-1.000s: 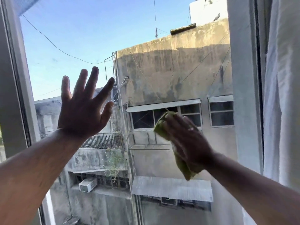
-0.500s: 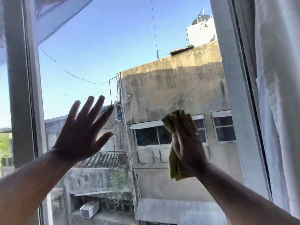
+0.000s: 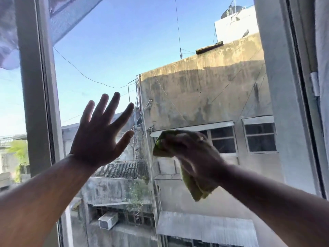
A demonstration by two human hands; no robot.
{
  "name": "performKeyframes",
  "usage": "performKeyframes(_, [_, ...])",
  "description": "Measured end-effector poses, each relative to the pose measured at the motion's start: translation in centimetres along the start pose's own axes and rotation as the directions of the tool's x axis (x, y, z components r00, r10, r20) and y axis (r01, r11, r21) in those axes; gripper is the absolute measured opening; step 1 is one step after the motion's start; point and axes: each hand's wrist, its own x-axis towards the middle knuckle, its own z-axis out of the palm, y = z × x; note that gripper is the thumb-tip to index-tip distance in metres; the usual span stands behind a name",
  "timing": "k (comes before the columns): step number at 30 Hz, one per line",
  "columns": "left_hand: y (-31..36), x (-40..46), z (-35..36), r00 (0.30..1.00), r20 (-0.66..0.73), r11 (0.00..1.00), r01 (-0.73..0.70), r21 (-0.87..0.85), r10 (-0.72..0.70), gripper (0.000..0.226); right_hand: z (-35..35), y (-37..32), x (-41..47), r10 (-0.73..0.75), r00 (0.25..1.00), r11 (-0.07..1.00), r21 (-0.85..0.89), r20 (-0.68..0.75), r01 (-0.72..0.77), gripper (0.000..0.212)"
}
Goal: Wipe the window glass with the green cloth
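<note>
The window glass [image 3: 124, 50] fills the middle of the head view, with sky and an old concrete building behind it. My left hand [image 3: 99, 138] lies flat against the pane at centre left, fingers spread and holding nothing. My right hand [image 3: 194, 154] presses the green cloth [image 3: 194, 186] onto the glass at centre right. The hand is blurred. Part of the cloth bunches out past the fingertips to the left, and a tail hangs below the palm.
A grey window frame post [image 3: 35, 104] stands at the left, with another pane beyond it. The right frame [image 3: 284, 104] and a white curtain [image 3: 322, 50] run down the right edge. A mesh cloth [image 3: 71, 13] hangs at the top left.
The camera has tilted up, so more sky shows. My right hand has turned from upright to pointing left, sweeping the cloth across the glass. My left hand stays flat on the pane.
</note>
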Motion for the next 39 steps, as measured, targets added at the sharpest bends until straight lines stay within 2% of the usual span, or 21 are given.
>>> performKeyframes(2, [0.0,0.1,0.0,1.0,-0.013,1.0,0.008,0.004,-0.008,0.068,-2.3,4.5,0.5,0.319,0.93,0.932,-0.117,-0.183,-0.343,0.045])
performKeyframes(4, [0.2,0.0,0.0,0.999,-0.031,1.0,0.012,0.007,-0.012,0.066,-2.8,5.8,1.1,0.596,0.739,0.753,-0.1,-0.315,-0.65,0.042])
performKeyframes(5, [0.2,0.0,0.0,0.999,-0.035,1.0,0.011,0.002,-0.011,0.066,-1.9,4.8,1.6,0.667,0.66,0.683,-0.073,-0.346,-0.727,0.042])
performKeyframes(6, [0.3,0.0,-0.1,0.999,-0.04,1.0,0.009,-0.006,-0.009,0.065,-0.8,2.9,2.0,0.683,0.641,0.67,-0.049,-0.349,-0.741,0.043])
performKeyframes(8, [0.3,-0.1,-0.2,0.999,-0.044,1.0,0.014,-0.016,-0.014,0.064,1.9,-3.0,1.5,0.549,0.808,0.826,-0.01,-0.213,-0.564,0.058])
performKeyframes(10, [0.3,-0.1,-0.4,1.0,-0.022,1.0,0.015,-0.022,-0.015,0.064,3.5,-9.2,-1.2,0.127,0.99,0.992,-0.01,0.064,-0.127,0.068])
performKeyframes(12, [0.2,0.0,-0.6,1.0,0.009,0.999,0.018,-0.032,-0.018,0.065,3.4,-11.6,-4.0,-0.29,0.926,0.957,0.063,0.243,0.283,0.049])
performKeyframes(13, [0.2,0.0,-0.6,1.0,0.02,0.999,0.02,-0.034,-0.019,0.066,2.9,-11.0,-4.3,-0.398,0.871,0.917,0.082,0.287,0.391,0.042])
performKeyframes(14, [0.2,0.0,-0.5,1.0,0.024,0.999,0.021,-0.031,-0.02,0.066,2.5,-9.8,-3.9,-0.431,0.852,0.899,0.058,0.296,0.434,0.04])
performKeyframes(16, [0.2,0.0,-0.4,1.0,0.014,0.999,0.021,-0.029,-0.021,0.066,1.7,-7.0,-2.4,-0.304,0.93,0.949,-0.017,0.206,0.314,0.041])
performKeyframes(18, [0.2,0.0,-0.3,1.0,0.004,0.999,0.021,-0.038,-0.021,0.066,1.3,-4.5,-1.4,0.014,0.999,0.998,-0.07,0.039,-0.011,0.042])
performKeyframes(21, [0.2,-0.2,-0.1,1.0,-0.004,0.999,0.023,-0.033,-0.023,0.066,2.5,-6.3,-0.6,0.396,0.906,0.913,-0.042,-0.148,-0.406,0.055])
performKeyframes(22, [0.2,-0.2,-0.1,1.0,-0.006,0.999,0.023,-0.032,-0.023,0.066,3.3,-8.0,-0.8,0.391,0.909,0.918,-0.016,-0.144,-0.397,0.064])
performKeyframes(24, [0.2,-0.2,-0.2,1.0,-0.006,0.999,0.018,-0.039,-0.018,0.066,4.5,-11.6,-2.4,0.073,0.997,0.997,0.001,0.012,-0.073,0.073])
performKeyframes(26, [0.2,-0.2,-0.2,1.0,0.003,0.999,0.019,-0.046,-0.019,0.066,4.1,-12.2,-4.1,-0.348,0.907,0.934,0.006,0.237,0.357,0.058])
performKeyframes(28, [0.1,-0.3,-0.1,1.0,-0.005,0.999,0.019,-0.047,-0.02,0.066,3.3,-8.8,-3.7,-0.432,0.862,0.89,-0.03,0.264,0.455,0.052])
performKeyframes(30, [0.0,-0.3,0.0,1.0,-0.017,0.999,0.015,-0.04,-0.016,0.066,2.2,-5.0,-1.8,-0.133,0.982,0.985,-0.091,0.135,0.146,0.05])
performKeyframes(31, [0.1,-0.3,0.1,1.0,-0.018,0.999,0.012,-0.042,-0.013,0.066,1.4,-3.5,-0.9,0.071,0.997,0.991,-0.118,0.042,-0.066,0.046])
performKeyframes(33, [0.1,-0.2,-0.1,1.0,-0.012,0.998,0.001,-0.063,-0.002,0.068,0.4,-2.3,0.2,0.399,0.913,0.9,-0.15,-0.09,-0.408,0.042])
performKeyframes(36, [-1.5,-0.3,-0.6,0.999,-0.038,0.995,-0.033,-0.089,0.03,0.067,0.8,-4.3,1.4,0.566,0.816,0.802,-0.151,-0.119,-0.578,0.049])
performKeyframes(39, [-4.3,-1.2,-0.4,0.996,-0.043,0.997,0.073,-0.011,-0.073,0.063,2.7,-7.8,3.7,0.63,0.773,0.765,-0.118,-0.072,-0.634,0.062])
